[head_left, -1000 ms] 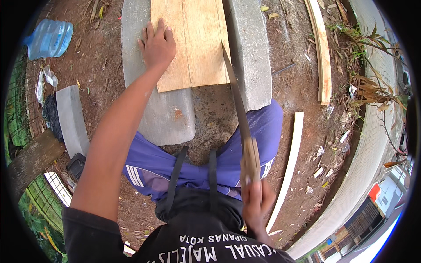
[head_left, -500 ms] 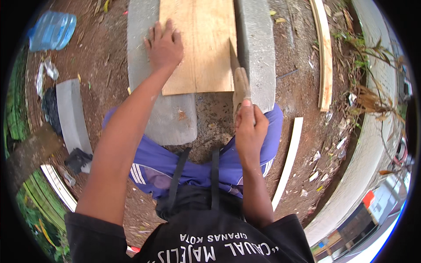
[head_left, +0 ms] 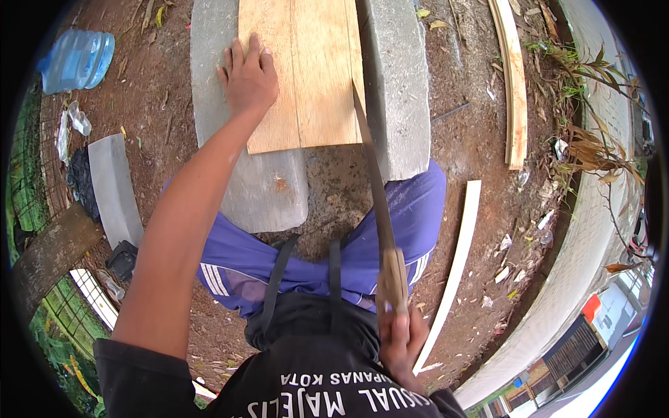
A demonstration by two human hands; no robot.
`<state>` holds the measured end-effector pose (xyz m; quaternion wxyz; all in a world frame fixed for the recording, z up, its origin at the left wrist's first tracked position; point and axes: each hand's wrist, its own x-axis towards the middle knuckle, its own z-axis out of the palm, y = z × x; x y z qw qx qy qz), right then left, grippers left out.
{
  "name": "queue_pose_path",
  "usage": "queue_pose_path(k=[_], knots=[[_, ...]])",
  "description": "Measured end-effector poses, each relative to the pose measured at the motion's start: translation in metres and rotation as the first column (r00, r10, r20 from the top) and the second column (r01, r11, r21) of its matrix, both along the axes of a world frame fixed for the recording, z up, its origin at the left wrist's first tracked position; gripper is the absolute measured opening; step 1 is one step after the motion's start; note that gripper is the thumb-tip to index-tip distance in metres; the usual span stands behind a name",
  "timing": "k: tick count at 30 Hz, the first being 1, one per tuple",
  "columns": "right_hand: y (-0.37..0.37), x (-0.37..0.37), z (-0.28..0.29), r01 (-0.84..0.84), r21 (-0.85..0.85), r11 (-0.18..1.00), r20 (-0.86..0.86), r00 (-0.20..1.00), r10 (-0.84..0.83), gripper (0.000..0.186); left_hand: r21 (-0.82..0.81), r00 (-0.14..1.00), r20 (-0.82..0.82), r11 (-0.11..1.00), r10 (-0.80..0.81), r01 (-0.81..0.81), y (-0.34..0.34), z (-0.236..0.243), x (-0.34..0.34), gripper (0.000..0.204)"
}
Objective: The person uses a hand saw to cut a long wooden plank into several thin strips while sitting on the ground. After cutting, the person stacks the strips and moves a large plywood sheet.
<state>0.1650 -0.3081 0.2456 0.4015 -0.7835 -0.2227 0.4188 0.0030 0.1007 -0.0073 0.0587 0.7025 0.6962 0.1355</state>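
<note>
My left hand point(head_left: 251, 80) lies spread on the left edge of a pale wooden board point(head_left: 313, 76), fingers pointing away from me. The board rests across grey concrete blocks point(head_left: 397, 90), its near end jutting toward me. In my right hand point(head_left: 403, 336), close to my body, is the wooden handle of a hand saw point(head_left: 380, 195). The saw's long blade reaches away from me, and its tip meets the board near the right edge. A dark line runs lengthwise down the board.
Thin wood strips point(head_left: 456, 258) and a longer plank point(head_left: 514, 83) lie on the dirt at right. Leftward are a blue water jug point(head_left: 80, 61), a grey slab point(head_left: 115, 188) and black plastic point(head_left: 82, 174). A low concrete wall point(head_left: 557, 279) borders the right side.
My right hand has drawn the saw back toward my body, so much more of the blade shows. My left hand keeps its place on the board. The whole view has shifted slightly.
</note>
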Motion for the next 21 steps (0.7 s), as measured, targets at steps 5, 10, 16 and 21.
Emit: queue_pose_path(k=[5,10,16,21], knots=[[0.048,0.005,-0.036,-0.045,0.012,0.999,0.016,0.999,0.045,0.032,-0.016,1.000,0.007,1.000,-0.007,0.008,-0.005,0.001,0.001,0.059],[0.152,0.011,-0.119,-0.015,0.143,0.990,0.077,0.997,0.004,0.037,0.004,1.000,-0.011,1.000,-0.023,0.023,-0.002,-0.003,0.000,0.059],[-0.046,0.004,-0.016,-0.169,0.038,0.985,0.187,0.969,0.159,0.020,0.001,1.000,0.025,1.000,0.002,-0.002,-0.003,-0.001,0.000,0.060],[0.066,0.007,-0.054,-0.028,-0.003,1.000,0.037,0.999,0.028,0.034,0.040,0.999,0.007,0.998,-0.045,0.045,-0.003,-0.007,0.003,0.060]])
